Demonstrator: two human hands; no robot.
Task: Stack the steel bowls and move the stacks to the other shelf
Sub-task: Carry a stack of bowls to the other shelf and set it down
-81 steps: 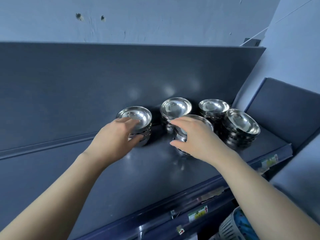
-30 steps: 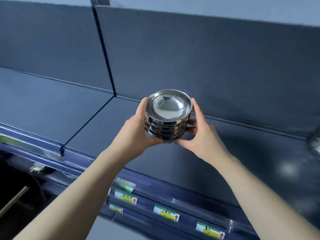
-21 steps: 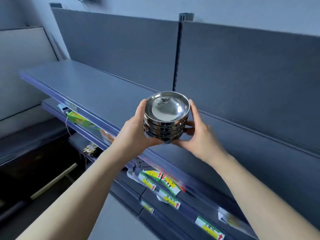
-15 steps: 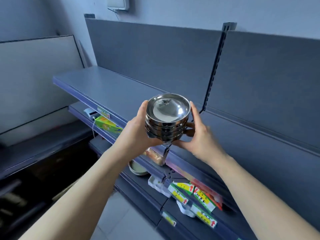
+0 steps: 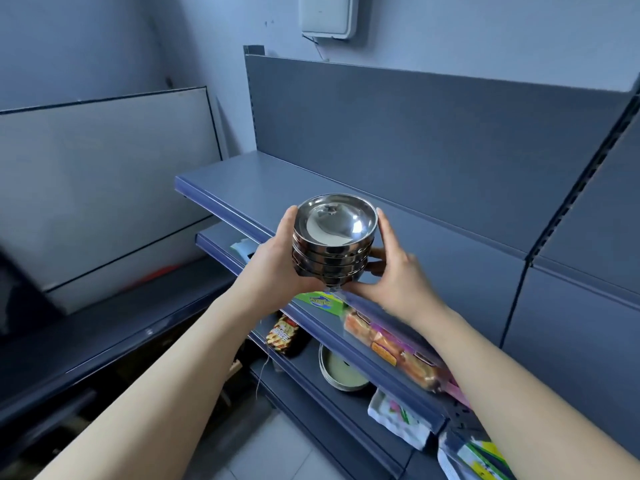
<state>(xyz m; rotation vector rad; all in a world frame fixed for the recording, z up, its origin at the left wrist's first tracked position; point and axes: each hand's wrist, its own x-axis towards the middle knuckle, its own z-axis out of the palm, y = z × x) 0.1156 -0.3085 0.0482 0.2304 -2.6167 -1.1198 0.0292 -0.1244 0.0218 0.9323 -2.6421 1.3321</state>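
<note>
left hand [image 5: 273,268]: we're cupping the left side of the stack, palm against the bowl walls, thumb riding up by the top rim, fingers curled round underneath. Definitely grasping, not just touching.

right hand [image 5: 398,282]: mirroring that on the right side, thumb up near the rim, fingers wrapping round the back and bottom. Both hands are sharing the load.

stack of steel bowls [image 5: 334,251]: we're holding it up in the air between the hands, upright and mouths up, roughly over the front edge of the top shelf. It isn't touching the shelf.

how it looks: several bowls nested tight, looks like about five going by the rims. Mirror-polished, and the top one is throwing back a pale reflection. The stack is sitting level, with no bowl poking out sideways.

top shelf [image 5: 294,181]: a flat grey board right behind the stack, probably where we're heading with it.

progress: we're reckoning the stacking is done for this lot and we're mid-carry. Setting it down is what's left. We can't tell from here whether more bowls are waiting elsewhere.

lower shelf: snack packets [image 5: 391,344], a green packet [image 5: 320,301] and a round tin [image 5: 341,370] are sitting under there, not our concern.
</note>
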